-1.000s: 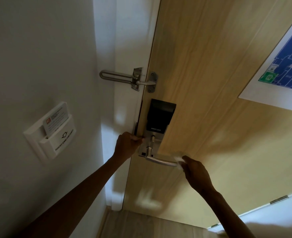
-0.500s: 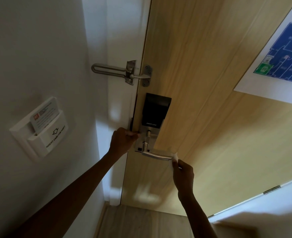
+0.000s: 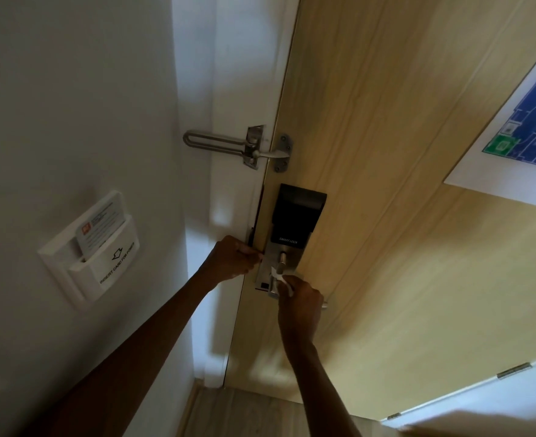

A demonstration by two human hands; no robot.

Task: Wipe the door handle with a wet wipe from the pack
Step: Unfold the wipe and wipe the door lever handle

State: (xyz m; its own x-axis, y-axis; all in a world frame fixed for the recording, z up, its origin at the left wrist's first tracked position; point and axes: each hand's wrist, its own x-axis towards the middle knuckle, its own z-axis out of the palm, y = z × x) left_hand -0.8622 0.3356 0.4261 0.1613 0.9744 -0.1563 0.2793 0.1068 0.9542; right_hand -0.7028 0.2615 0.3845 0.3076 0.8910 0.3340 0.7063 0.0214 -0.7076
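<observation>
Wooden door: its handle is mostly hidden by the right hand, clenched on a wet wipe. Left hand is curled at the door edge; its grasp cannot be told.

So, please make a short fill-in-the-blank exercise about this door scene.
1. The right hand presses a white ____ on the door handle.
2. The left hand rests at the door's ____.
3. The black lock reads "SMART ____".
4. The card holder hangs on the ____.

Answers: wipe; edge; LOCK; wall

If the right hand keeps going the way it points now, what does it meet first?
Probably the steel lock plate at the lever's base: the right hand, clutching the wet wipe, points up-left along the door handle. Depth unclear.
</observation>
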